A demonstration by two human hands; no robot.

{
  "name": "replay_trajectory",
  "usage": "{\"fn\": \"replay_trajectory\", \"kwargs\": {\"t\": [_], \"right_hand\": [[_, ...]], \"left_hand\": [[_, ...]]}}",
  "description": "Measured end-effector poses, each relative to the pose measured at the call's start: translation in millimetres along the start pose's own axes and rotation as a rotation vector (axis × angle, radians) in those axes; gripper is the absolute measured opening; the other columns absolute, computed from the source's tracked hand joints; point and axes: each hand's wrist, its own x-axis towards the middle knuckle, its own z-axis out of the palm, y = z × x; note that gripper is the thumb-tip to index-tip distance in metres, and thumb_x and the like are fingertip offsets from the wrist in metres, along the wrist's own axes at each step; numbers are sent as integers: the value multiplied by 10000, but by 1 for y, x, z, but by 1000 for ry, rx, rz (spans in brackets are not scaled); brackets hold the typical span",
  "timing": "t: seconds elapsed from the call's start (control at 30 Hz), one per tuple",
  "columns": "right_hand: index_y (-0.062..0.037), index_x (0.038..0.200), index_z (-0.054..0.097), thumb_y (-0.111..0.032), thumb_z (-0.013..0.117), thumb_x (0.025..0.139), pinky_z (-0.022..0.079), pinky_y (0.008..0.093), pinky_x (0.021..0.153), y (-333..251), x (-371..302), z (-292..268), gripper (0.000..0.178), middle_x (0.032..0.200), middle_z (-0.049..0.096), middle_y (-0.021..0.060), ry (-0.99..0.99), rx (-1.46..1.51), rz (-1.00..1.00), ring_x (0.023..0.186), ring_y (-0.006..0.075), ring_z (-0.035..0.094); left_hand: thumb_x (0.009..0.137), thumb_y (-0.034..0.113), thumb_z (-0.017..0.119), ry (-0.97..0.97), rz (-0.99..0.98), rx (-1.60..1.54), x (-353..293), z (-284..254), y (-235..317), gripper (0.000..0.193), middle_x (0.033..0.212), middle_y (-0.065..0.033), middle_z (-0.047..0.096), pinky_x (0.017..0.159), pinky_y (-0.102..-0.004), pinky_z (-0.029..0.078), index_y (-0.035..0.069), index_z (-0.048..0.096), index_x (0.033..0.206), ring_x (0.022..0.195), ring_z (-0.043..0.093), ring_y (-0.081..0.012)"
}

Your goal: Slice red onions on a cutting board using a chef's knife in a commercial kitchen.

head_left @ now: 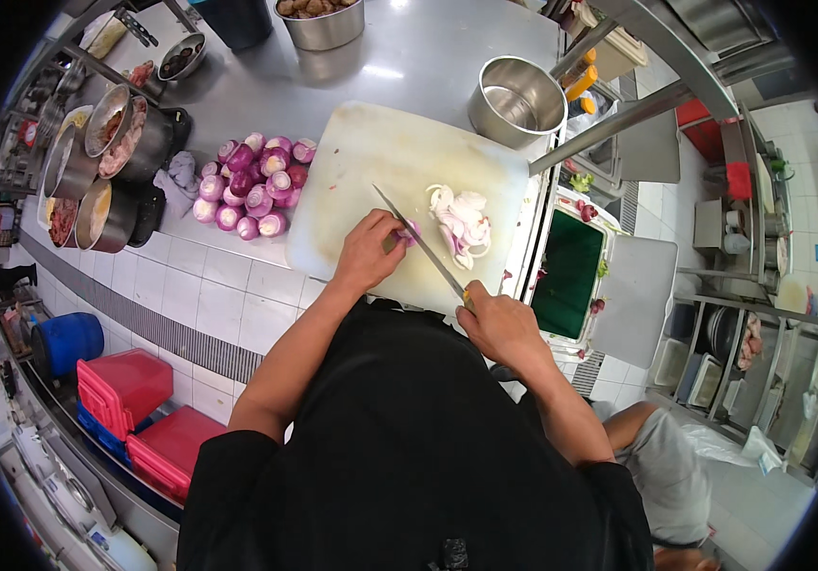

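My right hand [504, 328] is wrapped round the handle of a long kitchen knife [435, 259], its blade slanting up and left over the white cutting board [356, 157]. My left hand [371, 249] has its fingers curled against a piece of red onion [412, 232], right beside the blade, which partly hides it. To the right of the knife lies a loose heap of sliced onion [461, 221]. Left of the board, several peeled-top red onions [255, 181] sit piled on the steel table [418, 57].
A steel pot [517, 100] stands at the board's far right corner. A green bin [564, 271] with onion scraps around it is on the right. Several steel pots of food [109, 214] and a grey cloth [180, 181] are left. A person's leg [661, 466] shows behind me, right.
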Motion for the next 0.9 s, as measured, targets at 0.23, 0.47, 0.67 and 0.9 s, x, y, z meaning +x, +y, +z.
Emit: {"fn": "replay_trajectory", "kwargs": {"t": [0.23,0.47,0.67,0.9], "right_hand": [[-9,1103,544,-297,570,1009,545,582,698,5,77,60,303,755,702,246,219,108,-112,744,456,707],[-35,1116,561,-313,598,1000,529,578,693,22,53,46,304,749,691,262,247,257,-66,733,484,691],[-18,1105,551,-363,601,1021,512,516,704,50,37,41,359,720,654,239,256,507,148,731,479,660],[-27,1117,581,-287,630,1022,471,325,520,61,22,61,281,654,605,68,-2,686,98,528,133,563]], "left_hand": [[824,110,783,9,11,27,6,-3,11,248,1058,-114,650,852,-416,554,38,676,1036,970,669,-325],[834,107,782,270,-44,128,47,-25,-13,278,1077,-123,642,903,-440,543,40,665,1078,1017,652,-345],[870,154,733,-252,-30,247,49,9,24,293,1143,-120,619,928,-436,529,102,678,1153,1040,634,-316],[863,95,744,-170,164,162,-8,-10,-8,336,1174,-111,612,937,-443,529,107,679,1193,1072,621,-326]]}}
